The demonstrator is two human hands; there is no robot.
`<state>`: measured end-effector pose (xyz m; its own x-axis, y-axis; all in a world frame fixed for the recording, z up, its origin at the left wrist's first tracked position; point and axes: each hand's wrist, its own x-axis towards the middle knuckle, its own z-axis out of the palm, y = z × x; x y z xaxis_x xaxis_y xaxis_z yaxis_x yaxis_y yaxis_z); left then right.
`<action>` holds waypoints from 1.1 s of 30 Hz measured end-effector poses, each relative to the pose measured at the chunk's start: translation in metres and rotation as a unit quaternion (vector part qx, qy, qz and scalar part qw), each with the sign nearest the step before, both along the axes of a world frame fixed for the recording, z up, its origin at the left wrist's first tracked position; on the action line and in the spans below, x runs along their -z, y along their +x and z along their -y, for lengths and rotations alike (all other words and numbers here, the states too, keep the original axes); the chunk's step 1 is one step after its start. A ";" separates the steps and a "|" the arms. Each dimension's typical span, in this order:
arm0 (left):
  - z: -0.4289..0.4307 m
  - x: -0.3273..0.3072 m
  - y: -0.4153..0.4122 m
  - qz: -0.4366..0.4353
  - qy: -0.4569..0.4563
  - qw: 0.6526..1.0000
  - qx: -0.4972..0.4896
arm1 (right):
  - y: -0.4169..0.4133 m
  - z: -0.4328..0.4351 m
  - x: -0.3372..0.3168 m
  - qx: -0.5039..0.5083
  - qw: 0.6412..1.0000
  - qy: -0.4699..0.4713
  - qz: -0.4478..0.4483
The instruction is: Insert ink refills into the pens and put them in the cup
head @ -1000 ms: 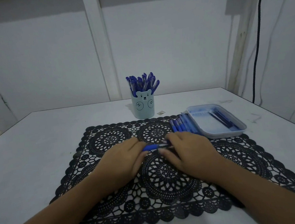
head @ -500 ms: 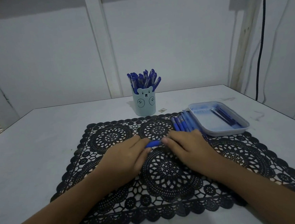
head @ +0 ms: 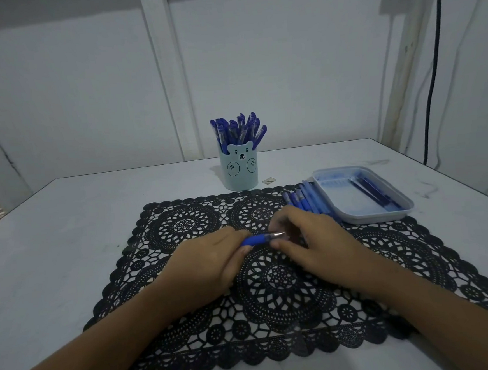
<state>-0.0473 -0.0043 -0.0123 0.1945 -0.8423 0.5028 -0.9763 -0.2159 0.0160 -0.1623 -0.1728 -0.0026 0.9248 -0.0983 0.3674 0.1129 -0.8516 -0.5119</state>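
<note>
Left hand point(head: 211, 263): you grip the blue plastic pen point(head: 258, 238) by its rear part, fingers and thumb curled round the barrel, back end hidden inside the hand. Pen lies roughly level, just above the black lace placemat point(head: 275, 299), blue grip section and silver tip sticking out to your right.

Right hand point(head: 308, 238): fingers arched over the tip, thumb just under the clear front section. This hand is motion-blurred, so you cannot tell whether it actually pinches the pen or only sits close around it. Both hands are nearly touching, mid-mat, with the pen bridging them.

Light blue bear-face cup point(head: 239, 170) stands upright on the white table point(head: 66, 242), just beyond the mat's far edge, well apart from the hands. It is packed with a bunch of blue capped pens point(head: 238, 128), standing and fanning out a bit.

Pale blue rectangular plastic tray point(head: 365, 217) sits at far right, its near corner over the mat. Inside, against its right wall, a few dark blue ink refills point(head: 371, 190); exact count is unclear.

Row of loose blue pens point(head: 302, 200) lies on the mat right against the tray's left side, just beyond your right hand.

Small paper scrap point(head: 268, 180) lies on the table beside the cup. Black cable point(head: 432, 67) hangs down the wall at right.
</note>
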 end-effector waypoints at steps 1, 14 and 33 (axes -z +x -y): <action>0.000 0.001 0.000 -0.003 -0.001 1.000 -0.002 | -0.001 0.000 0.000 -0.002 1.000 0.009 0.000; 0.000 0.001 0.000 -0.009 0.007 1.000 -0.017 | -0.002 -0.003 -0.005 0.020 0.998 0.055 0.007; -0.001 0.003 0.007 -0.071 -0.058 0.991 -0.095 | -0.005 0.009 -0.005 0.030 0.999 -0.011 -0.026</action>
